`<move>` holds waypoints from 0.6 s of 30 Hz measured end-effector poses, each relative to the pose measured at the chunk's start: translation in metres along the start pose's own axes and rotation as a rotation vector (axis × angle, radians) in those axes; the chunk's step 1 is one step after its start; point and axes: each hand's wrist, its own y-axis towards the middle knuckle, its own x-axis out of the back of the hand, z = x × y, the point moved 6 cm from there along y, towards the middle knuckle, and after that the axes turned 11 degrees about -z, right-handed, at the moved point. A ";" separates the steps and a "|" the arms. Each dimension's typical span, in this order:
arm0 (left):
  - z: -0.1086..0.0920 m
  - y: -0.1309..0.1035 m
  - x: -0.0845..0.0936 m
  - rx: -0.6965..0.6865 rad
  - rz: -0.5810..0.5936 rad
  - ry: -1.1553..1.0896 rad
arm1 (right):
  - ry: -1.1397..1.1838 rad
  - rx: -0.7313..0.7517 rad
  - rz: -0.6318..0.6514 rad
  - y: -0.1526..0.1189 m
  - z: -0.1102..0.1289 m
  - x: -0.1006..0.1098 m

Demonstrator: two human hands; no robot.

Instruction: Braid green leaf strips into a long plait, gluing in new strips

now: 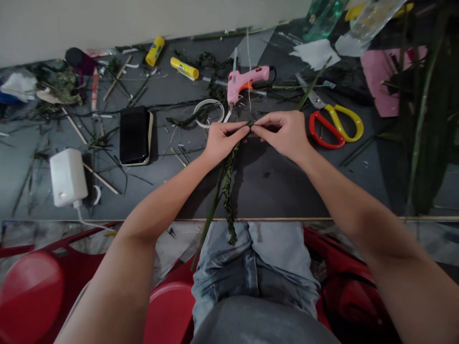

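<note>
Between my two hands is a braided strip of green leaf (228,186), its plaited tail hanging down past the table's front edge. My left hand (225,139) pinches its upper end between thumb and forefinger. Right beside it, my right hand (283,131) pinches the same end, fingertips almost touching the left ones. A long flat green strand (211,212) hangs next to the braid from under the left hand. Just beyond my fingers lie a pink glue gun (240,82) and a white ring (201,119). Scissors with red and yellow handles (335,125) rest right of my right hand.
On the dark table (287,196) sit a black phone (134,136), a white charger (68,177), yellow glue sticks (155,50) and scattered plant scraps. Plastic bottles (324,19), pink paper (382,81) and dark long leaves (430,124) stand at right. Red chairs (32,296) are below.
</note>
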 end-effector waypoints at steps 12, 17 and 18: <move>0.014 0.013 0.008 0.188 0.007 -0.177 | -0.323 0.352 -0.098 0.023 -0.011 0.052; 0.017 0.021 0.015 0.126 -0.024 -0.182 | -0.529 0.434 -0.206 0.031 -0.018 0.103; 0.015 0.022 0.016 0.110 -0.025 -0.181 | -0.533 0.437 -0.244 0.032 -0.019 0.111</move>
